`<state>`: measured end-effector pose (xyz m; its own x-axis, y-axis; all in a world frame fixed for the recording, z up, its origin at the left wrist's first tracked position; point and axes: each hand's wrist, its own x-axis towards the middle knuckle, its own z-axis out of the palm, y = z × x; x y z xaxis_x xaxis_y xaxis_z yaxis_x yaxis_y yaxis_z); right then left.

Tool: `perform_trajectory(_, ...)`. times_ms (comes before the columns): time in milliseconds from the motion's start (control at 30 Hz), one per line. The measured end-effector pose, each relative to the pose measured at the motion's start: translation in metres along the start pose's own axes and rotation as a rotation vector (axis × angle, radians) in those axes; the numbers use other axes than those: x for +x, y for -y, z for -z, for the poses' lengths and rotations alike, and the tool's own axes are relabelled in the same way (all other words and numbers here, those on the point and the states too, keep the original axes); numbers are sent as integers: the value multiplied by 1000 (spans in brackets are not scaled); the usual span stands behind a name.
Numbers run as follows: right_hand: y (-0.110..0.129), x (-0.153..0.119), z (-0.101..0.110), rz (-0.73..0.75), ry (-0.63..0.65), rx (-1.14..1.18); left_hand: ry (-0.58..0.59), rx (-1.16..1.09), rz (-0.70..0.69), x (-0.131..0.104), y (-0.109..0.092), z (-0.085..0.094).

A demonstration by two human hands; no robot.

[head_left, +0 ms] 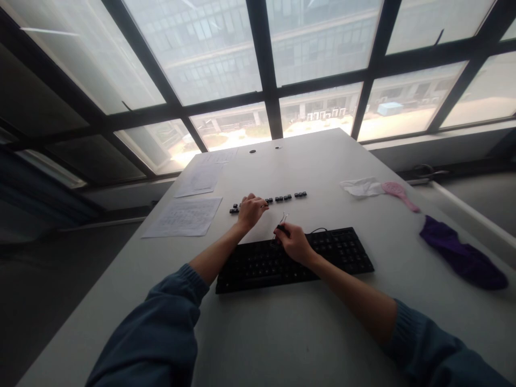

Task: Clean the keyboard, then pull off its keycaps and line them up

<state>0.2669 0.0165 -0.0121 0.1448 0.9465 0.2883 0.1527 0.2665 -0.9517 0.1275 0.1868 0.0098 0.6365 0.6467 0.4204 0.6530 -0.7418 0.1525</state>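
A black keyboard lies on the white table, below both my hands. Just beyond it runs a broken row of loose black keycaps. My left hand is over the left part of this row, fingers bent and pinched on a small dark keycap; some of the row is hidden behind it. Above the keyboard's top edge, my right hand is closed round the dark handle of a keycap puller, its wire prongs pointing up and away from me.
Written paper sheets lie at the left. On the right are a crumpled white cloth or tissue, a pink hairbrush-shaped object and a purple cloth item near the table's edge. Large windows stand behind the table.
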Motion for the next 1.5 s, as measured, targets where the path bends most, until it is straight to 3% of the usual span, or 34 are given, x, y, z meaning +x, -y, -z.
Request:
perform_trajectory(200,2,0,1,-2,9,-3,29,61,-4,-3,8,-8)
perform_trajectory(633,3,-1,1,4,13,11,32,145,18,-5,9,-8)
perform_trajectory(833,-3,-1,0,-8,5,89,-22,98,60,-3,3,10)
perform_trajectory(1000,-1,0,0,-7,-45,148,-118,45,86,-19,-14,47)
perform_trajectory(1167,10,2,11,78,-25,32,-98,-51,60,-62,-50,71)
perform_trajectory(1333,11,1,24,106,41,-90,-27,-160,81,-102,-84,67)
perform_trajectory(1500,8,-1,25,103,114,-116,-2,-238,134,-117,-94,53)
